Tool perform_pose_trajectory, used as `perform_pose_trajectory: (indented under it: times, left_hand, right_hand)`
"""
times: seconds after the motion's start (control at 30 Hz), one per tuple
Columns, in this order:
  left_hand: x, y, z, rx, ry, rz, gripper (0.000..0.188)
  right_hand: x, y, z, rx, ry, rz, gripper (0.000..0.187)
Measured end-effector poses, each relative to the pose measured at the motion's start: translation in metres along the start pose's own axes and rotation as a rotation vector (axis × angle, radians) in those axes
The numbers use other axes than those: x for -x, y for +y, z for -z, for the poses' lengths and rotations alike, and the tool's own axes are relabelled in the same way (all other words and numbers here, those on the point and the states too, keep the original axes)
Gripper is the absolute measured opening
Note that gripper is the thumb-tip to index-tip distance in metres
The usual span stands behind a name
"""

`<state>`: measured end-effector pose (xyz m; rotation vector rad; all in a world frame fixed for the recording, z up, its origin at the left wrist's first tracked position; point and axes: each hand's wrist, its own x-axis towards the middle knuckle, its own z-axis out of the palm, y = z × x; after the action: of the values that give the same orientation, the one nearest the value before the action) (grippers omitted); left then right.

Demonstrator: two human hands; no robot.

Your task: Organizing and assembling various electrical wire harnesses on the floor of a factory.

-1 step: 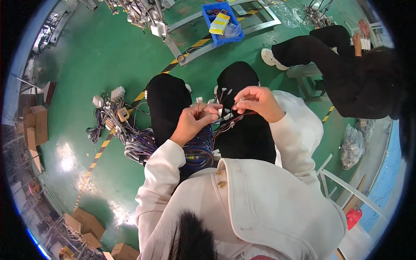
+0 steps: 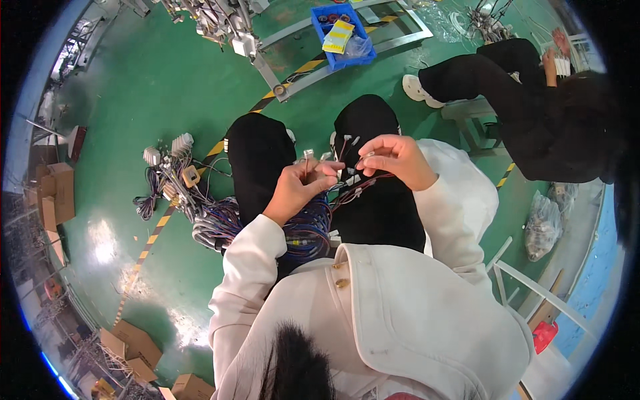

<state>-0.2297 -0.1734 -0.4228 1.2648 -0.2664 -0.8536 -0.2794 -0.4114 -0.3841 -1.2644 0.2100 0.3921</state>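
Over my lap, my left hand (image 2: pixel 297 189) is closed on thin wires, and a small white connector (image 2: pixel 308 154) stands up from its fingers. Facing it, my right hand (image 2: pixel 400 162) pinches a thin dark-red wire (image 2: pixel 381 175) between thumb and forefinger; its very tip is too small to make out. Other small white plugs (image 2: pixel 353 180) hang on wires between the two hands. Below them a thick bundle of blue and red wires (image 2: pixel 308 230) lies across my lap and spills over my left thigh.
Cable ends with white and beige connectors (image 2: pixel 181 175) hang left of my knee. Ahead, a blue crate (image 2: pixel 366 61) sits by a grey metal frame (image 2: pixel 313 81). A co-worker in black (image 2: pixel 533 120) sits at the right. Cardboard boxes (image 2: pixel 59 193) and a plastic bag (image 2: pixel 543 230) lie on the floor.
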Motion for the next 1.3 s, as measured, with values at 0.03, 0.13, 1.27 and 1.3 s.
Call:
perform_pose_trajectory:
  times: [0.03, 0.13, 1.27, 1.3]
  left_hand:
    - [0.001, -0.001, -0.001, 0.038, 0.024, 0.03, 0.012]
    - [-0.004, -0.003, -0.002, -0.034, 0.048, 0.018, 0.026]
    - [-0.015, -0.003, -0.009, 0.137, 0.059, 0.198, 0.015]
    - [-0.015, -0.003, -0.01, 0.165, 0.056, 0.186, 0.015]
  right_hand:
    - [0.002, 0.003, -0.001, 0.011, 0.002, -0.021, 0.018]
    - [0.009, 0.007, 0.0, 0.056, 0.189, 0.067, 0.02]
    - [0.037, 0.006, 0.046, 0.101, 0.3, -0.043, 0.032]
    - [0.043, 0.008, 0.045, 0.096, 0.29, -0.04, 0.032]
